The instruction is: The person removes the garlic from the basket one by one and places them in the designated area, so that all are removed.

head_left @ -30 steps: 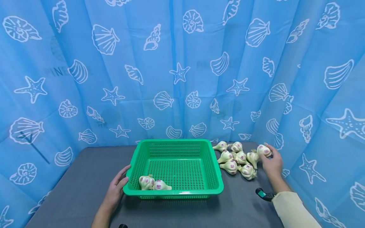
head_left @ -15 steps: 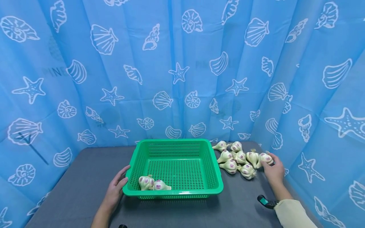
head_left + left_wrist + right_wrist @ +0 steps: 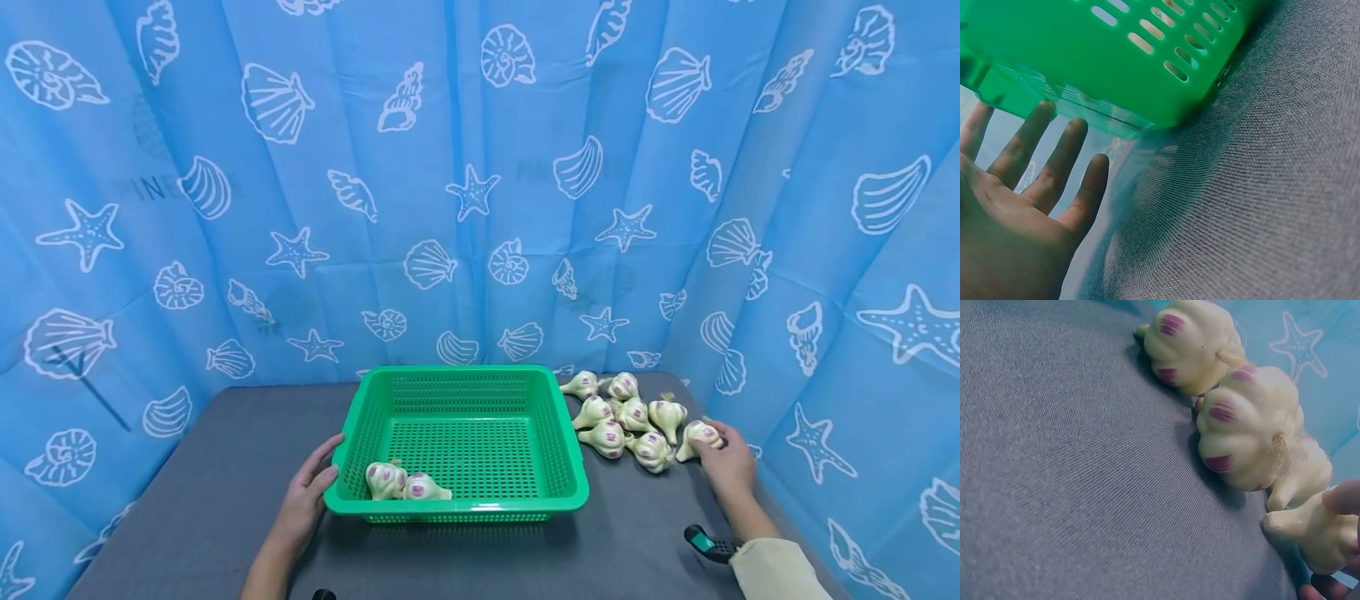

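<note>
In the head view, my right hand grips a garlic bulb at the right end of a garlic pile. Its stem points left, low over the cloth in the right wrist view, where thumb and fingers lie round the bulb. My left hand is at the left side of a green plastic basket. The left wrist view has that hand's fingers straight and spread, tips right at the basket's rim. Two garlic bulbs lie inside, in the near left corner.
Several loose garlic bulbs lie bunched between the basket's right side and my right hand. A grey cloth covers the table. Behind and at both sides hangs a blue curtain with white shell prints. A black wrist device sits by my right sleeve.
My right hand has brought its garlic bulb down and towards me, to the right end of the pile. The left hand and the basket have stayed in place.
</note>
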Demonstrator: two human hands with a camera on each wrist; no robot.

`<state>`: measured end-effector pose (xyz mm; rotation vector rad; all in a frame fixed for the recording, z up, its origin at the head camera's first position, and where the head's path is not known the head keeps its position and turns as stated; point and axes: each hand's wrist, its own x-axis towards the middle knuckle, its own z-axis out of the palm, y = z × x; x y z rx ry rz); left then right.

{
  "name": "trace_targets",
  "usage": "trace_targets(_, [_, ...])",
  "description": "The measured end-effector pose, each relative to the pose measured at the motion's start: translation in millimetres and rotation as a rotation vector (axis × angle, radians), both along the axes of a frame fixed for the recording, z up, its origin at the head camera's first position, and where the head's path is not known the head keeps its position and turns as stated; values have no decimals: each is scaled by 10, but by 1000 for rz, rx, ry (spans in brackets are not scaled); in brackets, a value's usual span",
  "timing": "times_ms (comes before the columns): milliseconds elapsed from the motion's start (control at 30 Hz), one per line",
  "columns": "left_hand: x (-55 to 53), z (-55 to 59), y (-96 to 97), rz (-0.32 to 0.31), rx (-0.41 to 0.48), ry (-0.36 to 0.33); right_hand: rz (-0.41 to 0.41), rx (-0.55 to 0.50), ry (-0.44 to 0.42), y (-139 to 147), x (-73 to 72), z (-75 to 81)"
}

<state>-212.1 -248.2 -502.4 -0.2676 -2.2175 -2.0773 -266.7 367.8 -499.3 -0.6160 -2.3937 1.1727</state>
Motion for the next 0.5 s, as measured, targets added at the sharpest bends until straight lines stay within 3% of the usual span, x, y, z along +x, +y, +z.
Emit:
trace_targets(300, [3, 2, -2, -5, 4, -22, 15, -29, -56, -34, 22, 26])
trace_targets(500, [7, 14, 0, 1, 4, -18, 50, -33, -49, -53, 65, 18])
